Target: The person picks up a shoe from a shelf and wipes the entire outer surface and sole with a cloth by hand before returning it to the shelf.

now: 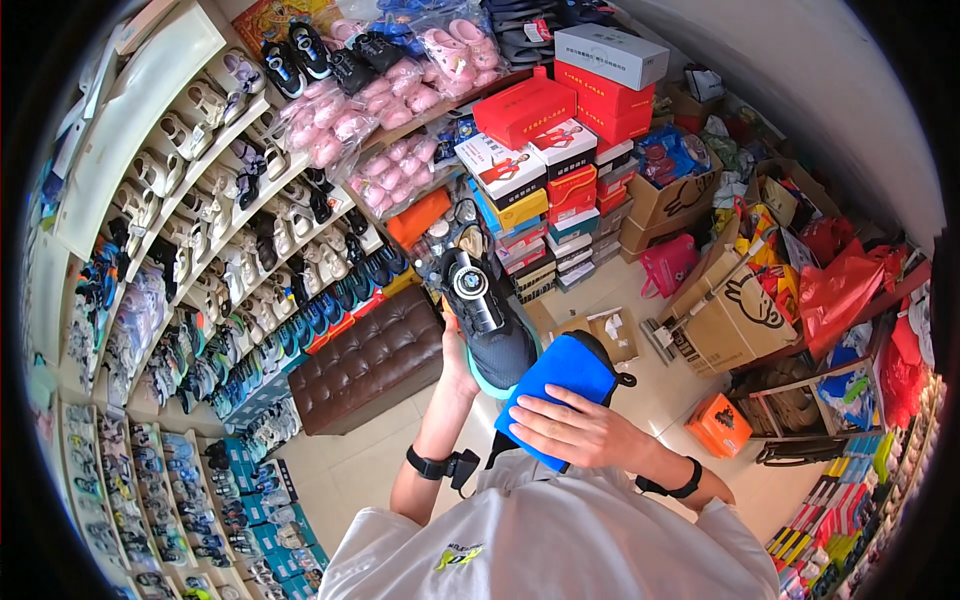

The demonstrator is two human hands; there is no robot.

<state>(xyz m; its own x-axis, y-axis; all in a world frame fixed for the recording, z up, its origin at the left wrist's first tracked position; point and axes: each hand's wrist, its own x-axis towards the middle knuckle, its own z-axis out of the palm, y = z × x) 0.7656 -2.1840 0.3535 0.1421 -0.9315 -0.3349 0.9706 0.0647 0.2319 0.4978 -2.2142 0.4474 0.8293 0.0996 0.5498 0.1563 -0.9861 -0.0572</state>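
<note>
In my left hand (457, 360) is a dark sneaker (495, 349) with a teal sole, a round dial and a strap across its top. The hand grips it from the side and underneath; part of the fingers is hidden behind the shoe. A bright blue cloth mitt or pouch (574, 375) with a black edge and a black loop lies under my right hand (574, 431), whose fingers are spread flat over it. The blue cloth's left edge meets or overlaps the toe of the sneaker; contact is hard to tell.
A brown tufted leather bench (367, 360) stands at the left, before shelves of shoes (225, 217). Stacked shoe boxes (525, 180) rise ahead. Cardboard boxes (727, 322), a floor squeegee or broom (660, 341) and an orange box (718, 426) stand at the right.
</note>
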